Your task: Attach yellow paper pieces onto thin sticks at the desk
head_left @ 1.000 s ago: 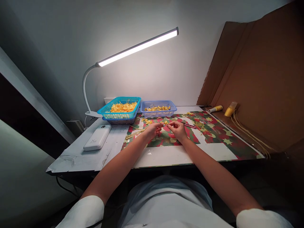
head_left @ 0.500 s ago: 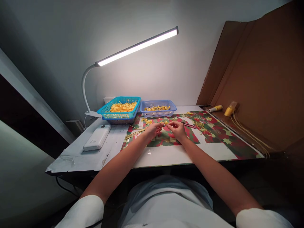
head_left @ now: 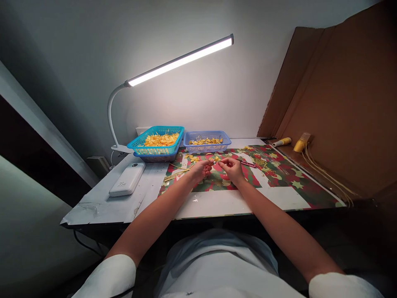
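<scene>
One small, shiny yellow piece [head_left: 216,159] is sitting between my left hand [head_left: 201,170] and right hand [head_left: 232,169]; both are pinching it above a glossy camouflage-patterned sheet [head_left: 287,176], near a latticed plastic basket [head_left: 206,150].

Small yellow piece [head_left: 216,159] (exact shape unclear), partly covered, held between left hand [head_left: 202,169] and right hand [head_left: 233,169]

And there it goes, the thin golden ring [head_left: 208,154] tips up! Half a second back, just a flat sliver; now a rounder loop, at eleven o'clock from the fingertips of the left hand [head_left: 201,170]. Small and distant, so the exact tilt is uncertain.
</scene>
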Motion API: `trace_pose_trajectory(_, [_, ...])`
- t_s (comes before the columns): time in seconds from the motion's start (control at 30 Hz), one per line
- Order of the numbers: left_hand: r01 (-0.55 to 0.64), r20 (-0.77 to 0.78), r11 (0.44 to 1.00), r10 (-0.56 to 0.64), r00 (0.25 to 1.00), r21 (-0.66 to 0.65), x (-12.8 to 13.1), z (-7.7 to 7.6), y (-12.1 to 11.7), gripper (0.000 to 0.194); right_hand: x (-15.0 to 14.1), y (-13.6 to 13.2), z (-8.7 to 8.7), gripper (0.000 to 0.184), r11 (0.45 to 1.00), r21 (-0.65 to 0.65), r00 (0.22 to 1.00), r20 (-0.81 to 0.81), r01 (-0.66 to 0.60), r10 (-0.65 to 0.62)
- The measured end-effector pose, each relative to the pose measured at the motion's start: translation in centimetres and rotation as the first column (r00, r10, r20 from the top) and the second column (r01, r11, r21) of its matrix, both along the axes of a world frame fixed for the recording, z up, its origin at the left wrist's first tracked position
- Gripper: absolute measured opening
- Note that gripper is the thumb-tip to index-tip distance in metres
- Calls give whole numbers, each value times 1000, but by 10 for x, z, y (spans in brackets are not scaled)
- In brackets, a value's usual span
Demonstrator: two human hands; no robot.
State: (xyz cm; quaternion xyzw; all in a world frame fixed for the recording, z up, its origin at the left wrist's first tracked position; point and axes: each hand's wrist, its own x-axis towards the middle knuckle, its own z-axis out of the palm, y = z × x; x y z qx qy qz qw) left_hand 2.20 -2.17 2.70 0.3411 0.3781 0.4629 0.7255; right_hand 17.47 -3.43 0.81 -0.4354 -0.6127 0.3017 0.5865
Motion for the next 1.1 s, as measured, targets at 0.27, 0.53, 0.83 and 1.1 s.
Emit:
trace_pose_trajectory(0.27, [-3,-16,1000,4,1000,9,1,-1,1,9,0,1,-2,23,1000,-7,1000,-14,-3,3])
trace_pose_trajectory(0.53, [1,-17,1000,-1,1000,11,1,-3,4,9,1,-1,1,19,1000,-5,1000,-19,-3,3])
trace_pose_trajectory(0.83, [1,-78,999,2,997,39,0,-4,4,11,1,1,-1,19,1000,15,1000,16,6,-6])
trace_pose_trajectory(1.1, [-17,-109,999,22,994,49,1,-3,2,11,3,6,-7,18,999,42,999,42,-5,3])
